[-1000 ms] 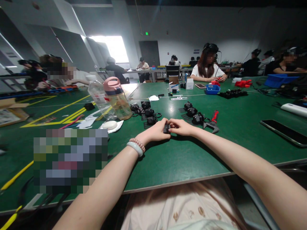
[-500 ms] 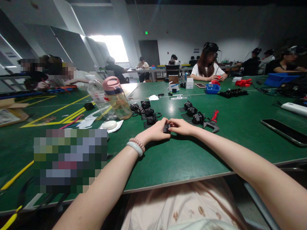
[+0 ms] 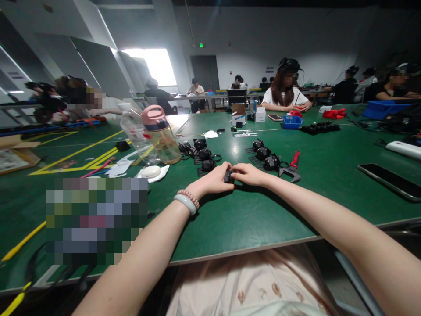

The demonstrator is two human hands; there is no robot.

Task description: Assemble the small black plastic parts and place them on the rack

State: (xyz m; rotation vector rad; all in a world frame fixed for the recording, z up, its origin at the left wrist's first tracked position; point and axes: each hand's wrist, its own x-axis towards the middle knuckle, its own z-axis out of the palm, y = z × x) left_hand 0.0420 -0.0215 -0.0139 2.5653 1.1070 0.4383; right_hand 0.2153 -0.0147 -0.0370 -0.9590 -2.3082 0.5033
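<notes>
A small black part [image 3: 227, 176] is held low over the green table [image 3: 250, 219], in front of me. My left hand [image 3: 215, 179] is closed around its left side. My right hand [image 3: 250, 174] grips the part's right edge with bent fingers, which partly cover it. What kind of part it is cannot be made out. Beyond my left hand stands a row of black round-bodied parts [image 3: 204, 154]. A similar row of black parts [image 3: 263, 152] lies beyond my right hand, with a red-handled adjustable wrench [image 3: 292, 167] beside it.
To the left stand a pink-lidded bottle [image 3: 161, 136] and a clear plastic bottle [image 3: 134, 127]. A white round item [image 3: 151, 172] lies near them. A phone [image 3: 391, 181] rests at the right. Across the table a person [image 3: 285, 90] sits behind a blue bin [image 3: 292, 121].
Both hands stay in nearly the same place on the small black part. Only a very slight shift of the fingers shows.
</notes>
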